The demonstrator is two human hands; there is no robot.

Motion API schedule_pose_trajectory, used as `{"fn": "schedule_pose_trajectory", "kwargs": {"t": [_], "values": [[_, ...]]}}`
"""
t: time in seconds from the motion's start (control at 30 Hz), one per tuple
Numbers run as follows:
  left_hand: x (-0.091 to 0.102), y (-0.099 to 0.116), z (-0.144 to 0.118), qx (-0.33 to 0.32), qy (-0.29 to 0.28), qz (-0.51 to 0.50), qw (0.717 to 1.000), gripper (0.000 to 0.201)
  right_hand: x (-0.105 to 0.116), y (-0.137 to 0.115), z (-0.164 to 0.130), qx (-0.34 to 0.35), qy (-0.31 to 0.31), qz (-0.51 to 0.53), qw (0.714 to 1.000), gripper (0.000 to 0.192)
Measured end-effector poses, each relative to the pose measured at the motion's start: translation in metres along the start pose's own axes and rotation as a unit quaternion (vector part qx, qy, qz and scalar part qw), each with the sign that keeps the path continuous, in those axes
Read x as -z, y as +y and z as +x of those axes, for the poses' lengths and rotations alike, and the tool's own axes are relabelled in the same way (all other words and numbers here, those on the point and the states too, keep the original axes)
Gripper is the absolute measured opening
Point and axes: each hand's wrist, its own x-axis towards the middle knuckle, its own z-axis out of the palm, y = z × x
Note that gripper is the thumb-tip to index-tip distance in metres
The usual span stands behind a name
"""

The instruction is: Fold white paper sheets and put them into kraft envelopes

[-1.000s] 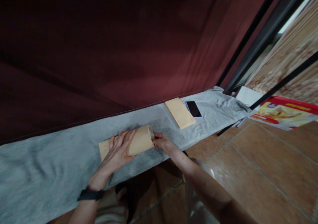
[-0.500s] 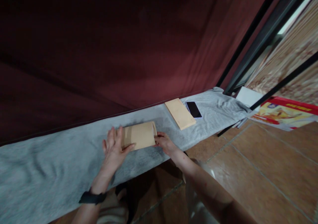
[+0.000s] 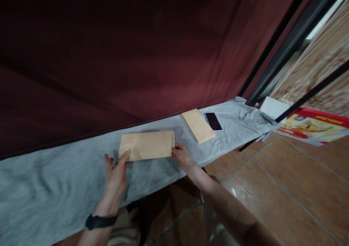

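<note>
A tan paper envelope point(image 3: 148, 144) lies lengthwise in front of me, with small reddish print near its left end and a folded edge at its right end. My left hand point(image 3: 117, 173) is at its lower left corner, thumb on top and a finger at the edge beneath; the other fingers stick out to the left. At the opposite end, my right hand point(image 3: 182, 157) pinches the lower right corner, its fingertips partly hidden. A dark band circles my left wrist.
Grey cloth point(image 3: 68, 173) covers the narrow bench. Farther right lie more tan envelopes point(image 3: 198, 126) and a phone point(image 3: 213, 121). A dark red curtain point(image 3: 163, 57) hangs behind. Black metal bars point(image 3: 272, 46) and a red-and-yellow printed box point(image 3: 313, 124) are at the right.
My left hand has drawn back from over the envelope's left end down to its lower corner, uncovering the reddish print. The envelope has shifted slightly, and my right hand stays at its right end.
</note>
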Motion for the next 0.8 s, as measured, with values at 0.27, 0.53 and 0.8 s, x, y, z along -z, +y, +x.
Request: {"fn": "schedule_pose_trajectory", "kwargs": {"t": [0.27,0.53,0.8], "values": [[-0.05,0.036,-0.032,0.284,-0.122,-0.353,0.883,0.015,-0.013,0.014,-0.008,-0.028,-0.037,0.047,0.998,0.028],[-0.047,0.029,-0.013,0.236,-0.146,-0.255,0.926,0.034,0.002,-0.006,-0.009,-0.039,-0.078,0.018,0.996,0.03],[-0.048,0.009,0.004,0.086,-0.125,0.006,0.988,0.076,0.022,0.005,0.0,-0.003,-0.034,-0.176,0.984,0.016]]}}
